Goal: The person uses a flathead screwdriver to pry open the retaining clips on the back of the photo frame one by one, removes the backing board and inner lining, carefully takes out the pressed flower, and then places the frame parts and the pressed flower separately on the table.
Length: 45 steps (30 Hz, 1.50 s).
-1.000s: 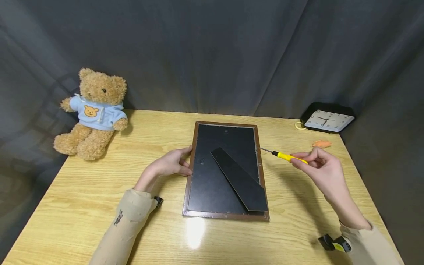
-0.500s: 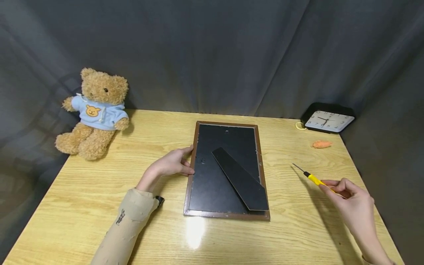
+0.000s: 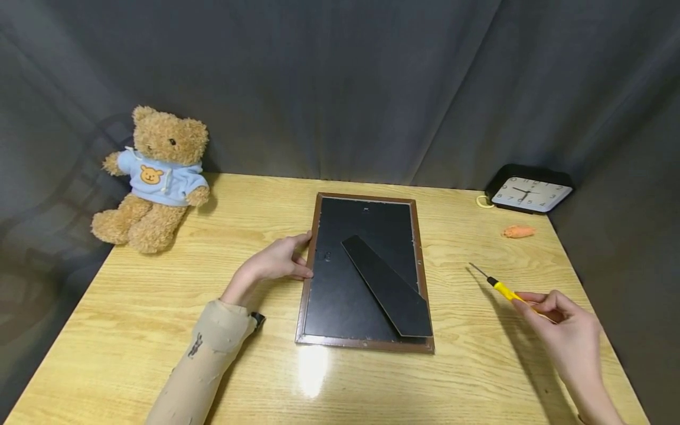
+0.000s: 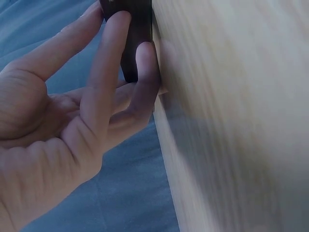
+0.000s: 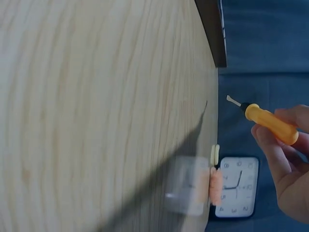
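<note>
A picture frame [image 3: 366, 277] with a brown border lies back side up on the table, its black stand [image 3: 390, 289] slanting across the backing. My left hand [image 3: 273, 260] holds the frame's left edge; in the left wrist view, fingertips [image 4: 145, 55] press on its dark side. To the right, my right hand [image 3: 565, 327] pinches a small yellow screwdriver [image 3: 504, 290] between thumb and fingers. A flat blade shows at its tip in the right wrist view. The screwdriver points up and left toward the frame, apart from it.
A teddy bear [image 3: 159, 183] in a light blue hoodie sits at the back left. At the back right stand a black-cased clock [image 3: 531, 192] and a small orange object [image 3: 519, 231] before it. Dark curtains [image 3: 340, 88] border the wooden table [image 3: 255, 366].
My right hand has drawn the screwdriver away from the frame's right edge, toward the lower right, and has stayed there for the last half second. The left hand keeps its place on the frame.
</note>
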{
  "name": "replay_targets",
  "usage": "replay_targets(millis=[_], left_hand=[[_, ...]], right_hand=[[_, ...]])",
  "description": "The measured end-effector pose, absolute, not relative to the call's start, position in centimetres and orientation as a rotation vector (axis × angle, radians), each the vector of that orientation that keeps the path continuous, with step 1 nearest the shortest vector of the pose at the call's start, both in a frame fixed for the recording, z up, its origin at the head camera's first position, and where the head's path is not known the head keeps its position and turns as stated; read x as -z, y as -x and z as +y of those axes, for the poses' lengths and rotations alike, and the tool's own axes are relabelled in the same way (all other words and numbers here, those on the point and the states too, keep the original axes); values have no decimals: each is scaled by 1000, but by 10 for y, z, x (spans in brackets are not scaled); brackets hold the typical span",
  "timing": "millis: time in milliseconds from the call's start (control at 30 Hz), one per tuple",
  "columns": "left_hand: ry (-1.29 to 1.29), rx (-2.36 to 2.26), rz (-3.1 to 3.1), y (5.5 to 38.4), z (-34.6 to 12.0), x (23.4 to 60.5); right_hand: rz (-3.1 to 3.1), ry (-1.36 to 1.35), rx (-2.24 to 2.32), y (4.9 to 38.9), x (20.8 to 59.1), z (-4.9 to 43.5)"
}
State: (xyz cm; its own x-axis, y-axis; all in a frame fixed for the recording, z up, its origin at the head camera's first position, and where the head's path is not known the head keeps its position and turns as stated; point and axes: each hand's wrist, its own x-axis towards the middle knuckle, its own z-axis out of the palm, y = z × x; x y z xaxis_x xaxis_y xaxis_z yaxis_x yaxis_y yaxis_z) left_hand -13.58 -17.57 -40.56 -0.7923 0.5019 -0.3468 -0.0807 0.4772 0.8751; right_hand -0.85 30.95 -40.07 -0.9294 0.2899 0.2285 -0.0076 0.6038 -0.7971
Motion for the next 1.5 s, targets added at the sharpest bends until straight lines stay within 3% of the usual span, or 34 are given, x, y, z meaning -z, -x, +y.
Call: replay_targets(millis=[433,633,967,1200,1500], left_hand=[[-367,-1251,2374,184,-178,412],[-329,-1228,2437,211,-177,417],[-349,-1285,2360,234,-168,416],[-307,-1257,2295,239,-165,412],[-285,-1273,2235,237,-163,410]], right_hand=[[-2242,217,-1833,1,416,289],[-2234,49,-2093,-4,430,288],[-2435,39,-2156,-7,437,289],[-2435,-119,-2494,-2,439,275],[-2813,370,-2189,-2,431,237]])
